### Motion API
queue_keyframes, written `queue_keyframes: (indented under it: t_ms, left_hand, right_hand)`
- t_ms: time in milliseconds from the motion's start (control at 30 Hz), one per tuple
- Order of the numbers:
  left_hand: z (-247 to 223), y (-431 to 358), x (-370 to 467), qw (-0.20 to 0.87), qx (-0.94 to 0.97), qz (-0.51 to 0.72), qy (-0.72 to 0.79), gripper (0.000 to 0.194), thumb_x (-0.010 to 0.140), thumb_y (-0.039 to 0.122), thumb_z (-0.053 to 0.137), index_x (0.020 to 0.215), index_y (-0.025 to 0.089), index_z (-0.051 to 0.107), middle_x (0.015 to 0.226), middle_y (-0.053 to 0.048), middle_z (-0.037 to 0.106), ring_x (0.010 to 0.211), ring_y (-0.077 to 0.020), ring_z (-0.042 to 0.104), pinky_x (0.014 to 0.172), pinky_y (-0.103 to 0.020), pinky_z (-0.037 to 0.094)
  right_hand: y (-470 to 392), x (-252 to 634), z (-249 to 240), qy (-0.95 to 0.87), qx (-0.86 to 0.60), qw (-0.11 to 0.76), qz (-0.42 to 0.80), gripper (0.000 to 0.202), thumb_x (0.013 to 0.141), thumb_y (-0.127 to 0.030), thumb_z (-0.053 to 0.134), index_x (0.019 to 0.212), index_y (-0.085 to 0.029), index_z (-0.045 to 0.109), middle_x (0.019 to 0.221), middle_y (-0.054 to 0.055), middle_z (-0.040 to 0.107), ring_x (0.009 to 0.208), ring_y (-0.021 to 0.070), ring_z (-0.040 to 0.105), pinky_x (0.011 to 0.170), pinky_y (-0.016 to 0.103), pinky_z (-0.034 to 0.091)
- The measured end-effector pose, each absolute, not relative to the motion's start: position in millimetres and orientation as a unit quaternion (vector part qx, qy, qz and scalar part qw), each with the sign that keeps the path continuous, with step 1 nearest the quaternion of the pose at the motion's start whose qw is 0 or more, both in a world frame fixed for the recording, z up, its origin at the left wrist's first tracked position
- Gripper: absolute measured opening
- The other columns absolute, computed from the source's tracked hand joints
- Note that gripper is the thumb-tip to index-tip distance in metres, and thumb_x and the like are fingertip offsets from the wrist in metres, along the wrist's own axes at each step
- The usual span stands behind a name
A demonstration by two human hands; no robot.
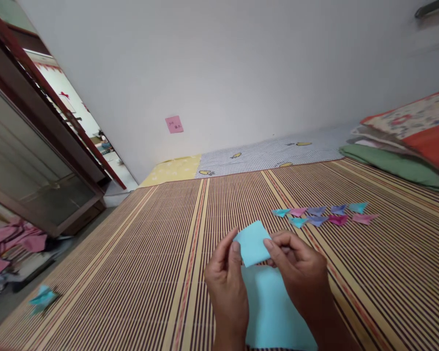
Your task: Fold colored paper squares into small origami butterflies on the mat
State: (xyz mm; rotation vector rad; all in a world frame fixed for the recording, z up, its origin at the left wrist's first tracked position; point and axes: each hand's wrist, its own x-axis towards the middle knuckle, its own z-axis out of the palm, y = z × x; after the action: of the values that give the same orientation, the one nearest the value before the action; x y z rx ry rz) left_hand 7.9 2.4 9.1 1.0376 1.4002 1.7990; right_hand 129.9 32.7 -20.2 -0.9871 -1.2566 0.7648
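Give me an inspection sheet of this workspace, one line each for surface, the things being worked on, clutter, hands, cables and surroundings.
Surface: brown striped woven mat covering a bed.
Job's things: small light blue paper square pinched at its edges by both hands; larger light blue paper sheet lying on the mat beneath them.
Clutter: row of small folded paper pieces in blue, pink and purple on the mat to the right; crumpled blue paper at the mat's left edge.
Hands: left hand and right hand both grip the square.
Cables: nothing seen.
Surroundings: white wall with pink sticky note; stacked pillows at right; wooden glass-door cabinet at left.
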Motion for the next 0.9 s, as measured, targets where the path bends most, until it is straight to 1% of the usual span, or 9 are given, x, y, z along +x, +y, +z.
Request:
queue_keyframes:
  t_ms: [100, 200, 333, 467, 533, 600, 700, 900]
  left_hand:
    - [8, 3, 6, 0.325, 0.378, 0.692, 0.522, 0.026, 0.087, 0.041, 0.073, 0.101, 0.021, 0.081, 0.1, -0.01, 0.08, 0.087, -0.0214, 0.074, 0.075, -0.029, 0.06]
    - [4, 6, 4, 0.351, 0.344, 0.712, 0.501, 0.029, 0.081, 0.041, 0.079, 0.099, 0.018, 0.079, 0.092, -0.009, 0.079, 0.077, -0.0194, 0.073, 0.067, -0.027, 0.059]
    - [0, 11, 3, 0.427, 0.292, 0.724, 0.457, 0.035, 0.077, 0.039, 0.084, 0.103, 0.016, 0.076, 0.084, -0.007, 0.077, 0.071, -0.0176, 0.072, 0.064, -0.026, 0.057]
    - [0, 13, 5, 0.499, 0.241, 0.714, 0.429, 0.032, 0.072, 0.039, 0.087, 0.086, 0.014, 0.072, 0.071, -0.002, 0.072, 0.058, -0.0133, 0.065, 0.061, -0.026, 0.055]
    - [0, 14, 6, 0.514, 0.23, 0.711, 0.422, 0.034, 0.069, 0.04, 0.088, 0.082, 0.014, 0.07, 0.069, -0.002, 0.071, 0.057, -0.0136, 0.065, 0.062, -0.027, 0.055]
    - [0, 14, 7, 0.514, 0.233, 0.709, 0.423, 0.035, 0.069, 0.04, 0.088, 0.083, 0.014, 0.069, 0.07, -0.002, 0.071, 0.058, -0.0144, 0.066, 0.063, -0.027, 0.055]
    - [-1, 13, 7, 0.506, 0.244, 0.705, 0.433, 0.034, 0.071, 0.04, 0.086, 0.085, 0.014, 0.069, 0.07, -0.002, 0.071, 0.058, -0.0145, 0.066, 0.063, -0.027, 0.054]
    - [-5, 13, 6, 0.501, 0.258, 0.7, 0.438, 0.031, 0.077, 0.039, 0.082, 0.089, 0.014, 0.069, 0.071, -0.001, 0.07, 0.056, -0.012, 0.063, 0.06, -0.024, 0.052]
  right_hand:
    - [31, 128, -16, -0.537, -0.429, 0.646, 0.332, 0.026, 0.091, -0.039, 0.069, 0.075, -0.02, 0.062, 0.074, 0.002, 0.063, 0.057, 0.0145, 0.057, 0.051, 0.025, 0.049]
    - [29, 127, -14, -0.539, -0.432, 0.652, 0.314, 0.026, 0.091, -0.039, 0.069, 0.075, -0.02, 0.062, 0.075, 0.003, 0.064, 0.063, 0.0165, 0.059, 0.054, 0.025, 0.05]
    - [28, 127, -12, -0.552, -0.436, 0.646, 0.297, 0.024, 0.091, -0.036, 0.068, 0.075, -0.021, 0.062, 0.078, 0.004, 0.064, 0.071, 0.0187, 0.062, 0.059, 0.027, 0.051]
    - [29, 128, -12, -0.56, -0.434, 0.645, 0.286, 0.022, 0.092, -0.034, 0.067, 0.076, -0.021, 0.062, 0.078, 0.004, 0.066, 0.075, 0.0201, 0.063, 0.067, 0.03, 0.052]
    - [29, 128, -13, -0.559, -0.432, 0.648, 0.285, 0.021, 0.092, -0.034, 0.067, 0.076, -0.021, 0.062, 0.078, 0.004, 0.066, 0.075, 0.0203, 0.064, 0.068, 0.031, 0.052]
    - [30, 128, -13, -0.559, -0.431, 0.648, 0.285, 0.021, 0.092, -0.034, 0.067, 0.076, -0.021, 0.062, 0.077, 0.003, 0.065, 0.075, 0.0203, 0.064, 0.068, 0.031, 0.052]
    - [30, 128, -12, -0.563, -0.433, 0.643, 0.286, 0.021, 0.091, -0.033, 0.068, 0.075, -0.021, 0.062, 0.076, 0.002, 0.065, 0.075, 0.0198, 0.063, 0.068, 0.03, 0.051]
    - [30, 131, -11, -0.574, -0.436, 0.631, 0.287, 0.022, 0.092, -0.033, 0.068, 0.075, -0.021, 0.062, 0.076, 0.002, 0.065, 0.07, 0.0183, 0.062, 0.062, 0.028, 0.049]
